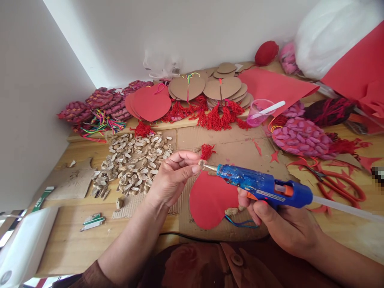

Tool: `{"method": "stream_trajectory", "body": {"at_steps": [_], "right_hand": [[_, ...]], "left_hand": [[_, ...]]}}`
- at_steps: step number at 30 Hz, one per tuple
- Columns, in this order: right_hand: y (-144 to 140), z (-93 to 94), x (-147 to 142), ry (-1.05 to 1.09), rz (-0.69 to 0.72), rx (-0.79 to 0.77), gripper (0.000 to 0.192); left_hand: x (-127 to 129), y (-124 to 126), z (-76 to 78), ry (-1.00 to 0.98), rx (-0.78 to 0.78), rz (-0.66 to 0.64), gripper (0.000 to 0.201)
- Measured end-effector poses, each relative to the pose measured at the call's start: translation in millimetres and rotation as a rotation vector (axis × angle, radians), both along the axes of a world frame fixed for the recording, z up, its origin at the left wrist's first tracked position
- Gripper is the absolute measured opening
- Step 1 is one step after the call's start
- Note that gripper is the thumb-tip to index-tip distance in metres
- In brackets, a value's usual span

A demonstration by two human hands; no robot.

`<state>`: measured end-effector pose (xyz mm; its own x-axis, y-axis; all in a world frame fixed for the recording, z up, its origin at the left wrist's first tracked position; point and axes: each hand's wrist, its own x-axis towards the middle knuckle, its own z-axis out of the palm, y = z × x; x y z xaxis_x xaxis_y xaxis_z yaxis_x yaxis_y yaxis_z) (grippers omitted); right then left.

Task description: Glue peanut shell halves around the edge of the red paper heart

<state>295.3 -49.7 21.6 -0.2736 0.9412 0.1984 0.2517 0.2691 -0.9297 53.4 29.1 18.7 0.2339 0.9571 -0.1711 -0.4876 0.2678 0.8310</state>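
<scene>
- The left hand [172, 176] pinches a small pale shell piece [202, 163] between thumb and fingertips; the other fingers curl loosely behind.
- The right hand [282, 224] is wrapped around the grip of a blue glue gun [264, 187], one finger at the orange trigger — closed firmly on it.
- The gun's long axis runs nearly level, right to left, its metal nozzle [210, 167] pointing at the shell piece and touching it or just short of it; I cannot tell which.
- So the shell lies straight off the nozzle's tip, to the left of the right hand, and the left hand is the nearer of the two.
- Below the nozzle, on the cardboard [240, 148], lies a red heart cutout [208, 200] with a few shells [232, 211] stuck at its right edge — it sits between the two hands and nearer the body.
- To the left of the left hand, a heap of shells [135, 160] is spread over the table [66, 244].
- Red scissors [339, 186] lie to the right, beyond the gun.
- Further back: red tassels [216, 116], cardboard hearts [222, 88], a pink cup [260, 113].
</scene>
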Motion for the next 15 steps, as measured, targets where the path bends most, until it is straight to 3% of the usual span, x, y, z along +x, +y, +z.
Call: {"method": "stream_trajectory", "body": {"at_steps": [5,15], "right_hand": [[0.4,3.5,-0.4,-0.06,-0.007,0.014,0.034],[-0.5,0.6,3.3,-0.092,0.022,-0.013,0.033]], "left_hand": [[1.0,-0.3,0.9,-0.002,-0.002,-0.032,0.03],[0.3,-1.6,1.3,-0.001,-0.011,-0.062,0.03]]}}
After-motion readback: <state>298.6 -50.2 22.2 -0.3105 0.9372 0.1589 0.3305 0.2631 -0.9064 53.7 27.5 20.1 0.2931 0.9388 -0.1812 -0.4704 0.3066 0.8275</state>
